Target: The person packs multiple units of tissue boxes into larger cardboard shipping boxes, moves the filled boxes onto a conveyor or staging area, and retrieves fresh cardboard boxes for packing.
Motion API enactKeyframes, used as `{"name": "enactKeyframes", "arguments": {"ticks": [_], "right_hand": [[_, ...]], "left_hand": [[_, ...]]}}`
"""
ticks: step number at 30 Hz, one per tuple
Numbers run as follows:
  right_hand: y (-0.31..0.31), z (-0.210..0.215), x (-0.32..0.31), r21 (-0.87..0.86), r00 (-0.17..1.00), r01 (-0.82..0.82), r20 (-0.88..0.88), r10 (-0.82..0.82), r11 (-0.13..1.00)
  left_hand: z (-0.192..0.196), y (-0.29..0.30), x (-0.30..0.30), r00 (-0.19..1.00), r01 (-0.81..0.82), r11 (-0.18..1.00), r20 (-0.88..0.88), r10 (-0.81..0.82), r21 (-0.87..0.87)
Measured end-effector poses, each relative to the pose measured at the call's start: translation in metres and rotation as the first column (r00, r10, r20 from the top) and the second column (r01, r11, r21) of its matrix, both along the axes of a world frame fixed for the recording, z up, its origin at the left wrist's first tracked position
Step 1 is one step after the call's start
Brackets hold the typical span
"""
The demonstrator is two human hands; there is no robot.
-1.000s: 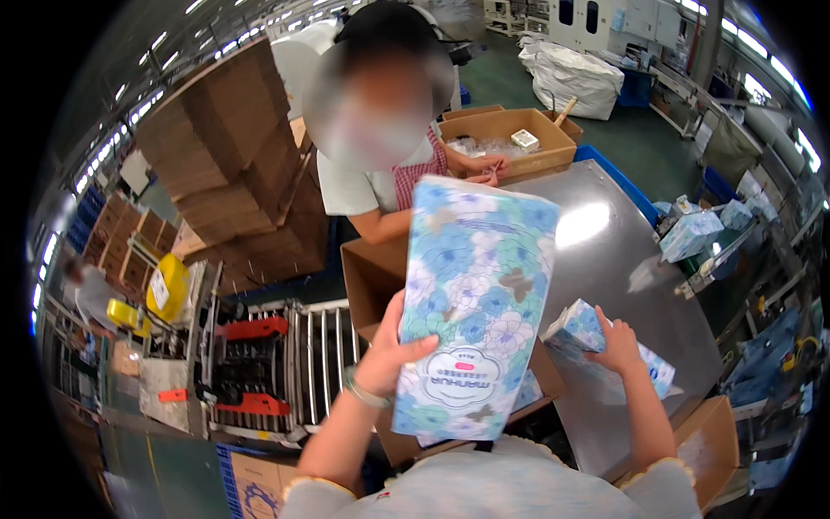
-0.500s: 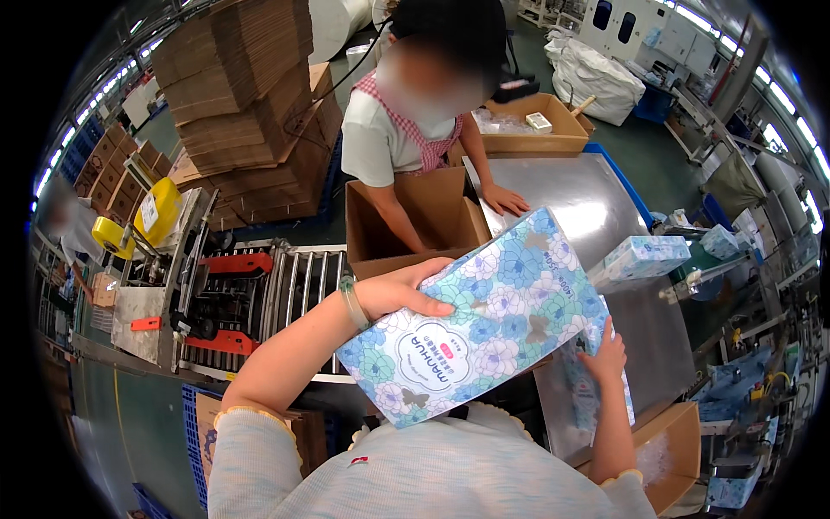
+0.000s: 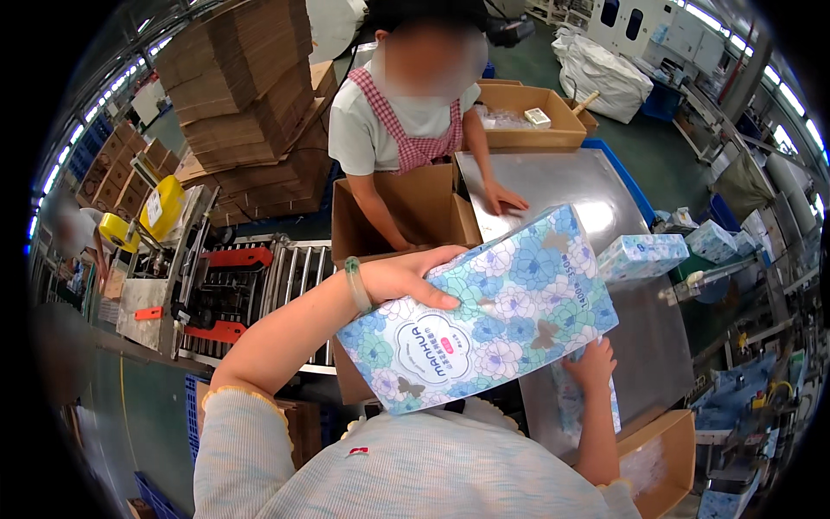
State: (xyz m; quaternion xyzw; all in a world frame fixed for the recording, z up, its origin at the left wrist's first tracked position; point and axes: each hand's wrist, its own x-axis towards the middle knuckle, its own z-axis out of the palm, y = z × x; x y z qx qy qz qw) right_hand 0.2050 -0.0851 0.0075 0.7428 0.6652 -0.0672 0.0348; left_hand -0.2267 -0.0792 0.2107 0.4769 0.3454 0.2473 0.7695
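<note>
At the left hand (image 3: pixel 413 275), the floral pack (image 3: pixel 484 316) slants lengthwise forward-right.

Showed bold dark lettering and smaller characters on the large blue-flowered pack (image 3: pixel 510 303) — set inside a scalloped white label (image 3: pixel 432 353), tilted, with a pinkish-red mark (image 3: pixel 445 344) among the lines. Carried a further printed line, digits included, near the right end of the same pack. Bore a white sticker (image 3: pixel 155 210) on the curved yellow part (image 3: pixel 173 195) at left — too small to read.
</note>
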Motion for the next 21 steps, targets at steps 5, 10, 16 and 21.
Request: {"name": "enactKeyframes", "arguments": {"ticks": [5, 10, 16, 21], "right_hand": [[-0.001, -0.005, -0.010, 0.046, 0.994, 0.012, -0.108, -0.007, 0.999], [-0.001, -0.013, -0.007, 0.171, 0.987, -0.083, -0.121, 0.105, 0.982], [0.002, -0.053, 0.019, 0.354, 0.775, -0.207, -0.509, 0.374, 0.912], [0.007, -0.071, 0.019, 0.390, 0.768, -0.218, -0.497, 0.403, 0.895]], "left_hand": [[-0.005, 0.007, -0.003, 1.000, 0.017, 0.999, -0.011, -0.017, 0.032], [0.000, 0.007, 0.007, 0.999, 0.040, 0.999, 0.011, -0.040, 0.001], [0.012, 0.010, 0.015, 0.993, 0.118, 0.993, 0.006, -0.118, -0.024], [0.007, 0.018, 0.015, 0.979, 0.199, 0.977, -0.039, -0.202, -0.077]]}}
